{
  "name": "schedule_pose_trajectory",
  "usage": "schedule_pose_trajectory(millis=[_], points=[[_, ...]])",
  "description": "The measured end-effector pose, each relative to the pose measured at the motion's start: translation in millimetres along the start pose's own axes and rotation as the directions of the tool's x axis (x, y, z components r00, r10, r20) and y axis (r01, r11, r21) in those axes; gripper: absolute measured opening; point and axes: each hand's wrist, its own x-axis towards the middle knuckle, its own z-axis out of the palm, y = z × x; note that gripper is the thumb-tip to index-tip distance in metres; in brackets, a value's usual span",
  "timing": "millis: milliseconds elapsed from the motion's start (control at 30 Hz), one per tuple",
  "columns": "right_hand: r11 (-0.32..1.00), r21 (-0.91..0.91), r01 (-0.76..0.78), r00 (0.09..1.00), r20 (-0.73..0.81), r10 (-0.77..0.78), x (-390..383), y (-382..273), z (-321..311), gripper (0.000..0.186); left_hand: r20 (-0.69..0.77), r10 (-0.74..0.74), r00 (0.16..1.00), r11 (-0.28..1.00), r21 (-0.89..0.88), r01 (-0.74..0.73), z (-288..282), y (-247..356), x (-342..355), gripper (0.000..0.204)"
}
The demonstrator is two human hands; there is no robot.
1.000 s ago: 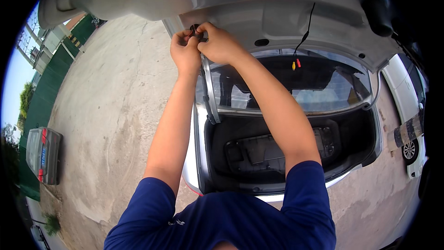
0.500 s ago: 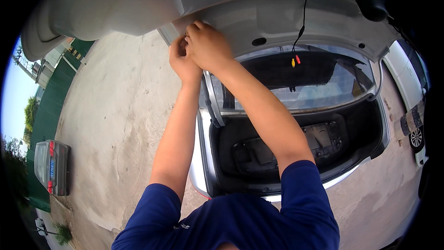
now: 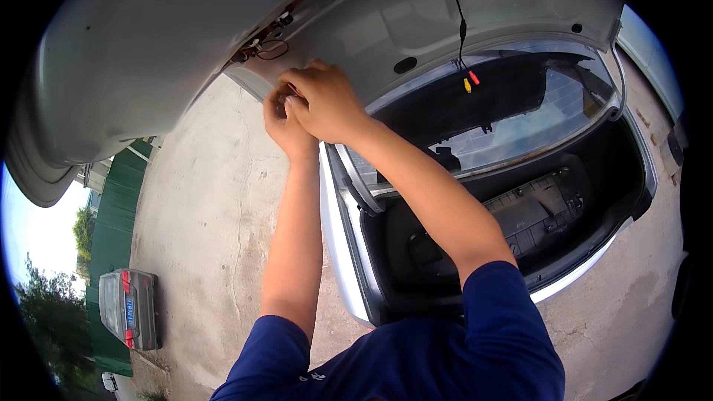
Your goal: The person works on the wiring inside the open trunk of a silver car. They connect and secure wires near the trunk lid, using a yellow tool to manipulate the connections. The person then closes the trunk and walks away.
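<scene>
Both my hands are raised close together under the open trunk lid. The fingers of my left hand are curled in, just below and beside the right one. My right hand is closed in a pinch and covers part of the left fingers. Between them shows a short bit of thin red wire; most of what they grip is hidden. Just above the hands, a loop of thin dark wire hangs from an opening at the lid's edge, where more wiring shows.
From the lid hangs a black cable with a yellow plug and a red plug. Below lies the open trunk with a rear window behind it. A grey car stands at left by a green fence.
My view has shifted, bringing the lid's wiring opening and wire loop into sight. Both hands sit a little lower in view and stay together, still closed.
</scene>
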Motion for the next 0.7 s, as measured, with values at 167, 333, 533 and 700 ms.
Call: schedule_pose_trajectory(millis=[167,333,533,700], points=[[0.961,0.260,-0.100,0.991,-0.055,0.118,-4,-10,-12,0.030,0.015,-0.029,0.999,0.997,0.068,0.028,-1,4,-2,0.020],[0.875,-0.009,-0.484,0.867,0.135,0.480,-9,-18,-19,0.033,0.023,-0.046,0.999,0.998,0.045,0.045,1,9,0,0.024],[0.909,0.086,-0.407,0.909,0.134,0.395,-18,-19,-35,0.031,0.024,-0.087,0.996,0.996,0.027,0.086,2,10,0,0.024],[0.991,0.005,0.134,0.985,-0.110,-0.132,-34,-14,-35,0.032,0.070,-0.061,0.996,0.998,0.037,0.058,1,9,-3,0.025]])
